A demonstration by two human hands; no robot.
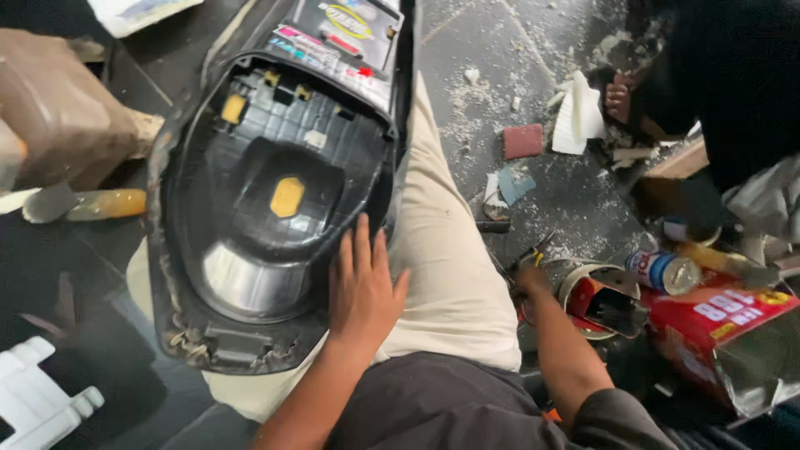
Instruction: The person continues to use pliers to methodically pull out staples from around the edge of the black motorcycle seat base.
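Note:
An upturned black plastic motorcycle seat base (275,200), with yellow pads on its underside and a frayed cover edge, lies across my lap on a cream trouser leg (454,275). My left hand (362,287) lies flat on the seat's near right rim with its fingers spread, holding nothing. My right hand (531,279) is low at my right side, beside an open red tin (596,304) with a dark brush in it. A thin dark tool (533,250) shows at its fingers; the grip is hidden.
Another person's hand (58,108) is at the upper left, above an amber-handled scraper (96,204). Someone's sandalled foot (618,96) is at the upper right. A red box (725,333), a lying can (667,271), red sandpaper (523,140) and white paper (579,117) lie on the dusty floor.

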